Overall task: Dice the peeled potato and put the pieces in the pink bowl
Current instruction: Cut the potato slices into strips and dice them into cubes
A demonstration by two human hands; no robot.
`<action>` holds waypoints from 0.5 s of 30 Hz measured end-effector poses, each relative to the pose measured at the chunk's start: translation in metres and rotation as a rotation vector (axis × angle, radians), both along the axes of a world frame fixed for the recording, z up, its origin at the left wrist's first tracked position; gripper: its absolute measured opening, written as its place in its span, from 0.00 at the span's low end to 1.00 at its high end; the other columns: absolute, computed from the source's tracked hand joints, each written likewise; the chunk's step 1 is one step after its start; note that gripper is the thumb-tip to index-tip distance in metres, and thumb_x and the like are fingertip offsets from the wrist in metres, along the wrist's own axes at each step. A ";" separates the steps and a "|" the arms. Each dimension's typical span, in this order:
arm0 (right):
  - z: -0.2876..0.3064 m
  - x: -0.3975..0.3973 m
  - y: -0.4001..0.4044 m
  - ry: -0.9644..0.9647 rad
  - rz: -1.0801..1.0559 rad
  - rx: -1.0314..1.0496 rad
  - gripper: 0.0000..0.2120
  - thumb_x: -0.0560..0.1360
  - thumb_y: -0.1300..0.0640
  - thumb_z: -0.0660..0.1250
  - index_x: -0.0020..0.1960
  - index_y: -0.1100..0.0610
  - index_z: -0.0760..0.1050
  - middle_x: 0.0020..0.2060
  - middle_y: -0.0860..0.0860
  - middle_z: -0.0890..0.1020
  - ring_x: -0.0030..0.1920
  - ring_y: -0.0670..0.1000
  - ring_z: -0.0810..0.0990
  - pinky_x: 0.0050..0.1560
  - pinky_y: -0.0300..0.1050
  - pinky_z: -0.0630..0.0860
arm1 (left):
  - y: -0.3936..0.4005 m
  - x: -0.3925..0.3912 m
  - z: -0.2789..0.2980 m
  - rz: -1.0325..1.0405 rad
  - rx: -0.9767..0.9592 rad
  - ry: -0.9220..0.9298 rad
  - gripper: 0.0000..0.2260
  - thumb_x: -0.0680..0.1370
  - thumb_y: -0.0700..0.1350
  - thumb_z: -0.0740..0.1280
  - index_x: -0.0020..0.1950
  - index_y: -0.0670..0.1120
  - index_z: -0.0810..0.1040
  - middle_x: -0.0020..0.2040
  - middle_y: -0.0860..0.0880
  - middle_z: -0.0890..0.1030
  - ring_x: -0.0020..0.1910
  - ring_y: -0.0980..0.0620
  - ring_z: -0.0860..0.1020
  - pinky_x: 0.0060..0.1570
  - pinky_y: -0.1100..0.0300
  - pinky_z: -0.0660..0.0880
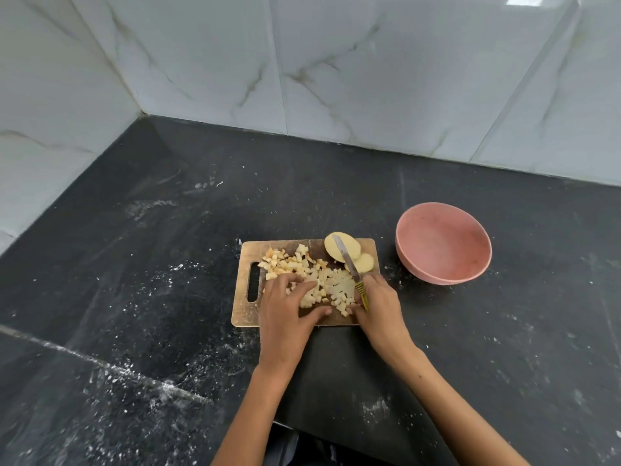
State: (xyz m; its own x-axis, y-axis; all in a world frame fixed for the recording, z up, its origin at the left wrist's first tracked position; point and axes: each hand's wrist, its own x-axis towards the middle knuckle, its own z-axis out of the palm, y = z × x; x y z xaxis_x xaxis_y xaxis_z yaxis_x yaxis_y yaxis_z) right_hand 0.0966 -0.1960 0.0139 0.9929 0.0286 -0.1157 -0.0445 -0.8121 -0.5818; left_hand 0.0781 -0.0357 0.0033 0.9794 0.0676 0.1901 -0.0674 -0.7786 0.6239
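so both hands are down on the diced potato pile (319,284), one either side. the left hand (289,307) lies flat with straight fingers spread over the pile's 8 o'clock side, thumb reaching along the near edge. the right hand (379,304) sits at the pile's 3 o'clock with its fingers curled round the yellow-handled knife (351,267), and the blade sticks out toward 12 o'clock, lying over the uncut potato slices (349,252). looks to me like the dice are about to get gathered up.

the pile covers the middle of the wooden cutting board (250,311), with the browner bits drifting toward 10 o'clock. two or so slices sit undiced at the board's 1 o'clock corner. the pink bowl (443,243) is off the board at roughly 2 o'clock, near but not touching, and i can't see any potato in it yet.

stuff that could go sideways:
- scooping with the knife in hand means cubes can squirt out past the blade side, and the board's near edge is right there, so they'd land on the black counter (168,264), which has white specks and smears all over it
- left thumb and right fingertips nearly meet at 6 o'clock, close to the handle, so a twist of the blade could nick something
- bowl isn't against the board, so a carried handful may drop pieces in the gap
- easy to forget those slices at the back
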 end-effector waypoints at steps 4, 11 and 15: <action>0.003 0.008 0.008 0.025 0.067 0.050 0.12 0.71 0.65 0.71 0.42 0.54 0.68 0.44 0.50 0.77 0.48 0.52 0.77 0.42 0.36 0.65 | -0.007 -0.006 -0.008 -0.066 0.078 -0.039 0.19 0.63 0.52 0.80 0.51 0.49 0.84 0.54 0.49 0.77 0.57 0.48 0.74 0.56 0.52 0.71; 0.020 0.006 -0.035 0.067 -0.096 0.208 0.15 0.68 0.66 0.74 0.35 0.51 0.70 0.40 0.48 0.83 0.45 0.48 0.81 0.46 0.41 0.77 | -0.017 0.000 -0.014 -0.089 0.057 -0.100 0.07 0.67 0.46 0.78 0.44 0.48 0.85 0.51 0.48 0.78 0.54 0.48 0.76 0.53 0.52 0.73; 0.010 -0.010 -0.039 0.156 -0.106 0.146 0.16 0.65 0.65 0.76 0.36 0.54 0.69 0.39 0.49 0.81 0.41 0.49 0.80 0.45 0.50 0.78 | -0.017 0.005 -0.012 -0.075 0.061 -0.133 0.06 0.69 0.42 0.77 0.45 0.47 0.85 0.50 0.48 0.79 0.52 0.48 0.76 0.50 0.54 0.74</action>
